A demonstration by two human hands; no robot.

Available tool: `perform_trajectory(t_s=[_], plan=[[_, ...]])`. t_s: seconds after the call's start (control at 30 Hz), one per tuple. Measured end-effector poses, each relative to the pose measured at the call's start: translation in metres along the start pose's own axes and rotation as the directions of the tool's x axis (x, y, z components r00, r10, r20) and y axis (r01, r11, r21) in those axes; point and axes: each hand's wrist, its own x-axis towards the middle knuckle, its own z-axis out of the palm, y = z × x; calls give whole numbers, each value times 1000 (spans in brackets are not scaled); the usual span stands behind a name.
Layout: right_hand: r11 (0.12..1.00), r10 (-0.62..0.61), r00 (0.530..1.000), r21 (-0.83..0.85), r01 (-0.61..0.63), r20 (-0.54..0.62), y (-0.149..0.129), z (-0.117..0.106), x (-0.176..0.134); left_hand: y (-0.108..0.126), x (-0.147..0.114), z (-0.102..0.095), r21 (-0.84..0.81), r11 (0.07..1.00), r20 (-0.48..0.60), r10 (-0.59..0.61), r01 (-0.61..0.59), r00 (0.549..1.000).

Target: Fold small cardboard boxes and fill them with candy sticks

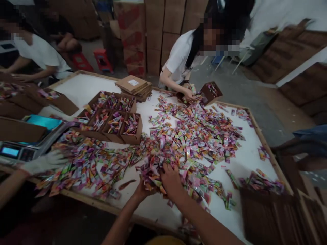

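Note:
A wide heap of small, colourful, stick-shaped wrapped packets (201, 132) covers much of the white tabletop. At the near middle, my left hand (143, 190) cups the side of a raised clump of packets (152, 170), its fingers largely hidden under them. Opposite it, my right hand (171, 178) has its fingers curled over the clump's right side, pressing packets together. Whether a container lies beneath this clump I cannot make out. One brown-looking packet (127, 184) lies apart, left of my hands.
Open cartons of packets (133, 132) stand left of centre, behind them flat cardboard (133, 83). A gloved hand (48, 161) is near a digital scale (15, 151). Across the table a person (178, 51) handles packets by a small box (211, 92). Folded cardboard (268, 214) stands front right.

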Motion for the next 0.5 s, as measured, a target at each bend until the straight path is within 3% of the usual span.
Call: perform_trajectory(t_s=[0.07,0.17,0.23,0.27,0.37,0.43,0.5], plan=[[999,-1,998,-41,3,70,-10,-5,5,2,4,-25,-91,994,26,67,-65,997],[993,-89,987,88,77,134,0,-34,-6,17,15,-50,-103,966,57,245,-238,968],[987,-30,997,158,18,74,16,-54,-23,36,22,-59,14,909,103,414,-418,904],[983,73,997,163,-78,39,24,-61,-32,46,24,-61,70,860,134,494,-505,859],[906,390,920,165,-389,31,36,-60,-51,76,28,-58,229,696,247,635,-681,732],[893,417,908,163,-419,47,26,-46,-50,89,30,-46,334,579,405,625,-744,668],[933,328,943,140,-332,54,3,-28,-39,97,32,-25,408,482,574,525,-775,629]])
